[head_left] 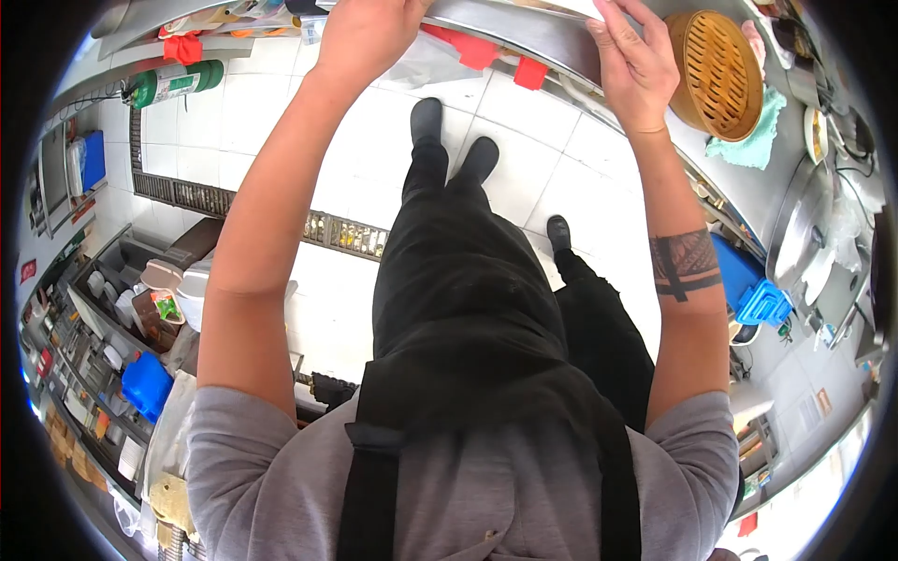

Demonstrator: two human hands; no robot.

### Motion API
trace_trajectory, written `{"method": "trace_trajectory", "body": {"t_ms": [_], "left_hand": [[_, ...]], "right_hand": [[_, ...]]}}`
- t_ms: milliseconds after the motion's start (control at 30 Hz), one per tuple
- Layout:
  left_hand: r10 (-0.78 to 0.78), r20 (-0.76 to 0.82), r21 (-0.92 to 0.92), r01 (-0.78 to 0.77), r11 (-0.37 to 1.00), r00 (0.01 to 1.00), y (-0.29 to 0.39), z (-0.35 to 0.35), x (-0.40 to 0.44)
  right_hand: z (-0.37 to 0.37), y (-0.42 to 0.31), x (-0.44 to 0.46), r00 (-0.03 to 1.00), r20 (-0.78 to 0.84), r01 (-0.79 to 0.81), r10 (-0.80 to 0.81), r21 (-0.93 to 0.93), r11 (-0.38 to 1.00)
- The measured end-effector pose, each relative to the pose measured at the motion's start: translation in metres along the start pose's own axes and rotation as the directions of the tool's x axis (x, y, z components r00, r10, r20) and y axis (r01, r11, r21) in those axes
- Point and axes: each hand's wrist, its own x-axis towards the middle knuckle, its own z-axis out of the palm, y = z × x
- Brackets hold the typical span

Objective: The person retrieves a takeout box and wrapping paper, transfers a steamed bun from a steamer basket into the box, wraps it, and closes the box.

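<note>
Both my hands are at the top edge of the view, over the front of a steel counter [538, 39]. My left hand [374, 35] is cut off by the frame, and its fingertips and anything in them are hidden. My right hand [636, 61] has its thumb and fingers round the corner of a thin white item [571, 5], which is mostly out of view. Just right of that hand, a round bamboo steamer [718, 75] rests on the counter, with a light green cloth [756, 131] beside it.
Red pieces [531, 72] hang at the counter's front edge. Another person's leg and dark shoe [558, 232] are close behind on my right. A floor drain grate [346, 235] crosses the tiles. Shelves with a blue container [147, 386] stand at the left.
</note>
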Motion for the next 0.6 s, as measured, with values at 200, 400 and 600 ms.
{"method": "trace_trajectory", "body": {"t_ms": [200, 400, 600], "left_hand": [[0.02, -0.06, -0.027, -0.022, 0.999, 0.998, 0.004, 0.002, 0.0], [0.029, -0.032, -0.015, -0.03, 0.999, 0.999, 0.003, 0.001, -0.002], [0.274, -0.015, 0.348, -0.251, 0.903, 0.962, -0.023, 0.008, -0.005]], "right_hand": [[0.007, -0.005, -0.003, 0.994, -0.03, -0.102, 0.102, 0.01, 0.995], [0.005, -0.008, -0.001, 0.995, -0.008, -0.095, 0.095, -0.036, 0.995], [0.002, -0.009, 0.001, 0.996, 0.029, -0.08, 0.084, -0.114, 0.99]]}}
